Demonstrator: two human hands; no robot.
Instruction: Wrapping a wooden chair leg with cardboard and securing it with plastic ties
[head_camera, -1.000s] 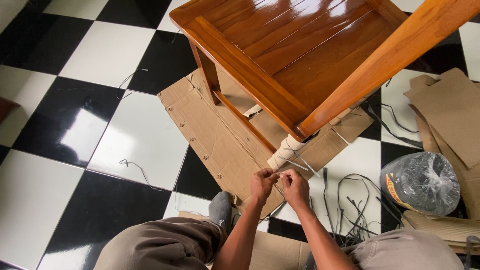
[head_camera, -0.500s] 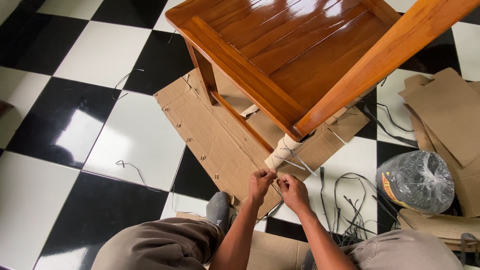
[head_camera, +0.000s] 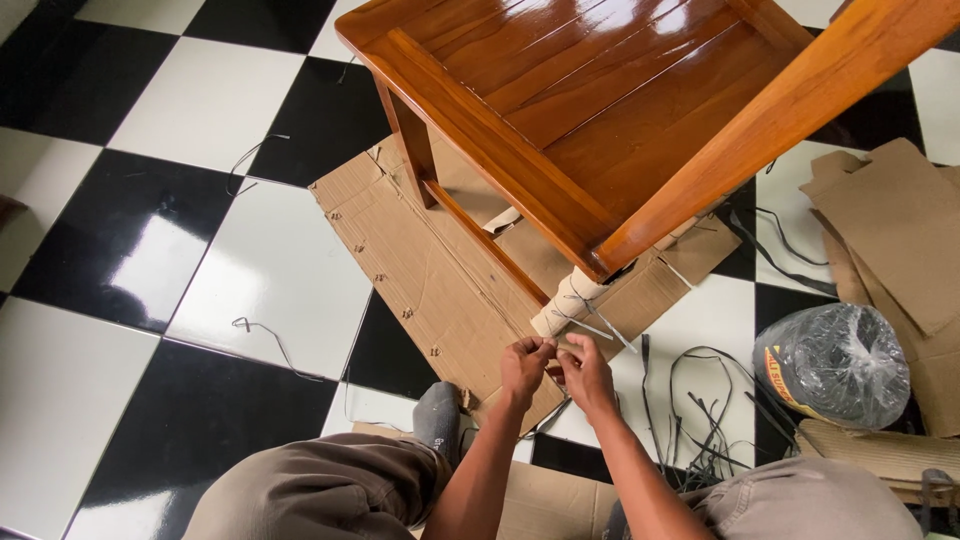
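Observation:
My left hand (head_camera: 524, 366) and my right hand (head_camera: 588, 372) meet just in front of a varnished wooden chair's (head_camera: 600, 110) front leg. That leg's foot is wrapped in cardboard (head_camera: 562, 302) tied round with thin cord. Both hands pinch a thin pale strand (head_camera: 560, 349) between thumbs and fingers, close to the wrapped foot. The chair stands on a flattened cardboard sheet (head_camera: 420, 270) on a black and white tiled floor. My knees and a grey sock (head_camera: 438, 414) show at the bottom edge.
A roll wrapped in clear plastic (head_camera: 848, 364) lies at the right, beside stacked cardboard pieces (head_camera: 900, 230). Black strap offcuts (head_camera: 705, 410) are tangled on the floor by my right knee. Loose cord bits (head_camera: 262, 335) lie on the tiles at the left.
My hands have stayed together at the strand, shifting only slightly; the right hand has edged up closer to the wrapped leg. The view has drifted a little.

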